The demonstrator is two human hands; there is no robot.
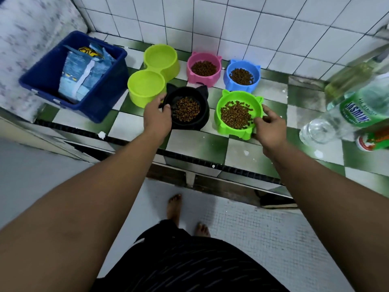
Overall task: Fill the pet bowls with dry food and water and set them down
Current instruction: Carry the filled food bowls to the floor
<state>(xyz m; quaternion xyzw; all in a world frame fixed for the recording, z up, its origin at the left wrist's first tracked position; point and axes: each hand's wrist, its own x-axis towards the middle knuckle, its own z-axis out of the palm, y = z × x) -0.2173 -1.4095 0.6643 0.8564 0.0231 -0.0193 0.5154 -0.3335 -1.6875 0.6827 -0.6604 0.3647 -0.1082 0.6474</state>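
Several cat-eared bowls with brown kibble stand on a green-and-white tiled ledge [139, 125]. My left hand [156, 116] grips the left rim of the black bowl [203, 121]. My right hand [268, 128] grips the right front rim of the green bowl [226, 100]. Behind them stand a pink bowl [190, 69] and a blue bowl [228, 77], each holding kibble. A lime double bowl [148, 83] sits at the left; I cannot tell whether its two wells hold water.
A dark blue bin [101, 106] with a blue food bag [81, 74] stands at the ledge's left. Clear plastic bottles [328, 123] and a small can [372, 140] lie at the right. A tiled wall [231, 22] backs the ledge. My bare feet stand on the floor below.
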